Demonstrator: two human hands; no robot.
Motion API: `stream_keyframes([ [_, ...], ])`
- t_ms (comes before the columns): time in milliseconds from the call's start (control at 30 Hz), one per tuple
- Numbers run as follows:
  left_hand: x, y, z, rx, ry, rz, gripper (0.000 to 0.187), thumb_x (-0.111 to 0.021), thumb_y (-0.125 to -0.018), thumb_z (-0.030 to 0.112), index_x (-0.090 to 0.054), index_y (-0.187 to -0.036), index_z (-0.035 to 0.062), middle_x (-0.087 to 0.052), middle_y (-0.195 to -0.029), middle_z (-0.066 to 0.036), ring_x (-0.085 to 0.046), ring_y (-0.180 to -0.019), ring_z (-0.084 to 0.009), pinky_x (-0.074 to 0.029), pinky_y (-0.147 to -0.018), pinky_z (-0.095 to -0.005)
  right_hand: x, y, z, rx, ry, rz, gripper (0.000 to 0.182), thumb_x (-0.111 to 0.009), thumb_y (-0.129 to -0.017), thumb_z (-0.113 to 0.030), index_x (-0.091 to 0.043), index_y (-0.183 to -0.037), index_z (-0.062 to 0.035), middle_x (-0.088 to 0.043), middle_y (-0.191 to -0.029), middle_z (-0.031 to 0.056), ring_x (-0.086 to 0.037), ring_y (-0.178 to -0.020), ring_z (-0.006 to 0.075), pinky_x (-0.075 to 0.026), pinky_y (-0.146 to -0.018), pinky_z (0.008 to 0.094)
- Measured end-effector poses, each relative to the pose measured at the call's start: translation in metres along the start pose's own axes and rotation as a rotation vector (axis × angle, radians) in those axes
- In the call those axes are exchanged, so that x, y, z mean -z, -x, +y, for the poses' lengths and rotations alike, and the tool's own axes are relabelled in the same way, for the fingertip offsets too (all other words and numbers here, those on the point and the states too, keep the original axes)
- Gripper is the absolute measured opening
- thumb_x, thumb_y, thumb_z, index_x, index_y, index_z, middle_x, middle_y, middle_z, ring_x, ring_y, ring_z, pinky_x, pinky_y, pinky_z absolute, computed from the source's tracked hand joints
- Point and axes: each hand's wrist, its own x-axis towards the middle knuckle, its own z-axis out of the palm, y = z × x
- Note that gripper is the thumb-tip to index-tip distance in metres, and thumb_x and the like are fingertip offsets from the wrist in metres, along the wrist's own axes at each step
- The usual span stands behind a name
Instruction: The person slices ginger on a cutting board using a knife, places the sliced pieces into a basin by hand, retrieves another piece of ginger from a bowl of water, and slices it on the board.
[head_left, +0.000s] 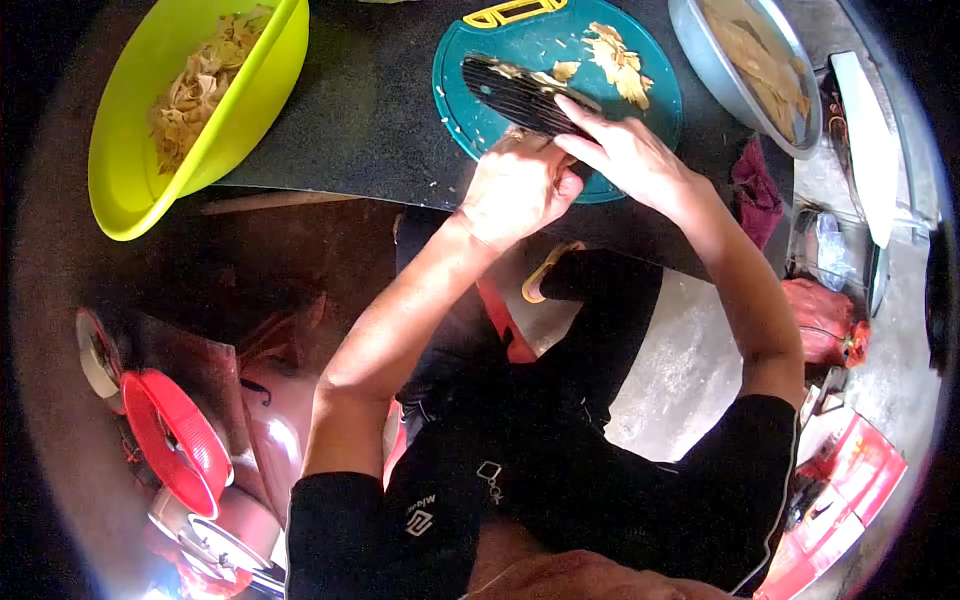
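The right hand (630, 155) is closed around the right end of a dark, ridged knife (520, 95), one finger laid on its face; the handle itself is hidden. The left hand (520, 185) is curled shut just on the near side of the knife, and whatever its fingers may be pinning is out of sight. Both work over a round teal board (560, 40), with the knife slanting across it. A small heap of pale slices (622, 70) lies on the board's far right part, apart from the knife, and a stray slice sits just beyond the knife's far edge. This looks like the slicing step, with a stroke in hand or about to be made. A further stroke would call for the left fingertips tucked back from the edge, a steady pressure on the piece, and the knife kept level. The board rests on a black table (340, 110). To its left, well apart, a lime basin (230, 135) holds a pile of pale shreds (205, 85); close by on the right, a metal basin (690, 75) holds larger tan pieces (750, 50). A maroon cloth (757, 190) lies at the table's right side.
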Motion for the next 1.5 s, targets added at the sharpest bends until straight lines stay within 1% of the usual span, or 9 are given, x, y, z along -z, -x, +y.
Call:
stream_keyframes([
  [233,-0.010,-0.004,-0.006,-0.127,0.004,0.194,0.023,-0.063,-0.075,0.016,-0.067,-0.095,0.0041,-0.068,-0.090,-0.013,-0.064,-0.086,-0.0323,-0.053,-0.079,-0.0409,0.011,0.046,0.021,-0.082,-0.140,0.130,0.047,-0.053,-0.097,-0.036,-0.051,-0.134,-0.0069,-0.062,-0.077,0.0275,-0.064,-0.073,0.0432,-0.051,-0.066,0.0442],
  [300,-0.005,-0.001,-0.005,-0.107,-0.021,0.061,0.026,-0.061,-0.077,0.018,-0.069,-0.096,0.0030,-0.068,-0.101,-0.016,-0.063,-0.100,-0.0336,-0.048,-0.096,-0.0414,0.007,0.061,0.023,0.126,-0.051,0.289,0.045,-0.056,-0.096,-0.034,-0.053,-0.131,-0.0064,-0.063,-0.085,0.0278,-0.064,-0.081,0.0424,-0.051,-0.068,0.0415],
  [367,-0.004,0.001,-0.007,-0.090,-0.055,-0.078,0.026,-0.061,-0.078,0.019,-0.069,-0.096,0.0023,-0.068,-0.101,-0.016,-0.062,-0.103,-0.0326,-0.045,-0.101,-0.0438,0.026,0.086,-0.024,-0.246,-0.136,0.004,0.044,-0.058,-0.095,-0.030,-0.053,-0.133,-0.0079,-0.061,-0.095,0.0288,-0.063,-0.094,0.0417,-0.051,-0.073,0.0397],
  [500,-0.006,0.002,-0.007,-0.086,-0.083,-0.066,0.026,-0.061,-0.080,0.020,-0.070,-0.096,0.0011,-0.068,-0.099,-0.017,-0.062,-0.104,-0.0326,-0.042,-0.104,-0.0463,0.010,0.097,-0.014,-0.097,-0.025,0.092,0.052,-0.057,-0.095,-0.036,-0.050,-0.132,0.0007,-0.061,-0.080,0.0309,-0.063,-0.075,0.0451,-0.051,-0.065,0.0458],
  [733,-0.004,0.005,-0.006,-0.125,-0.133,0.014,0.018,-0.067,-0.077,0.021,-0.066,-0.080,0.0035,-0.064,-0.074,-0.014,-0.062,-0.070,-0.0339,-0.053,-0.071,-0.0445,0.002,0.050,-0.007,-0.018,-0.138,0.084,0.055,-0.056,-0.095,-0.039,-0.049,-0.134,-0.0010,-0.060,-0.080,0.0323,-0.063,-0.078,0.0460,-0.050,-0.070,0.0467],
  [967,-0.004,0.004,-0.003,-0.104,-0.065,0.041,0.014,-0.065,-0.077,0.018,-0.063,-0.076,0.0037,-0.064,-0.069,-0.013,-0.063,-0.066,-0.0325,-0.055,-0.067,-0.0411,0.005,0.012,-0.015,-0.083,0.037,-0.041,0.061,-0.050,-0.095,-0.051,-0.046,-0.138,-0.0087,-0.059,-0.070,0.0281,-0.063,-0.072,0.0447,-0.049,-0.070,0.0491],
  [1100,-0.004,0.005,-0.002,-0.044,-0.064,-0.017,0.015,-0.065,-0.077,0.018,-0.064,-0.074,0.0034,-0.067,-0.080,-0.015,-0.065,-0.076,-0.0310,-0.055,-0.071,-0.0411,-0.001,0.033,0.000,-0.038,-0.047,0.052,0.058,-0.053,-0.095,-0.046,-0.046,-0.137,-0.0070,-0.061,-0.073,0.0283,-0.063,-0.075,0.0450,-0.049,-0.070,0.0482],
  [1400,-0.003,0.002,-0.002,-0.105,0.035,0.003,0.031,-0.062,-0.076,0.014,-0.068,-0.104,0.0027,-0.067,-0.106,-0.016,-0.063,-0.101,-0.0326,-0.052,-0.091,-0.0387,0.002,0.026,0.010,-0.133,-0.041,0.080,0.058,-0.047,-0.097,-0.047,-0.045,-0.137,-0.0050,-0.063,-0.101,0.0291,-0.063,-0.097,0.0433,-0.050,-0.083,0.0479],
  [1500,-0.007,0.004,-0.005,-0.102,-0.072,0.048,0.033,-0.062,-0.079,0.016,-0.068,-0.108,0.0032,-0.065,-0.117,-0.015,-0.061,-0.110,-0.0317,-0.050,-0.097,-0.0375,-0.007,0.003,0.035,0.077,-0.019,0.292,0.048,-0.048,-0.098,-0.041,-0.054,-0.131,-0.0062,-0.062,-0.097,0.0303,-0.064,-0.092,0.0420,-0.049,-0.079,0.0428],
])
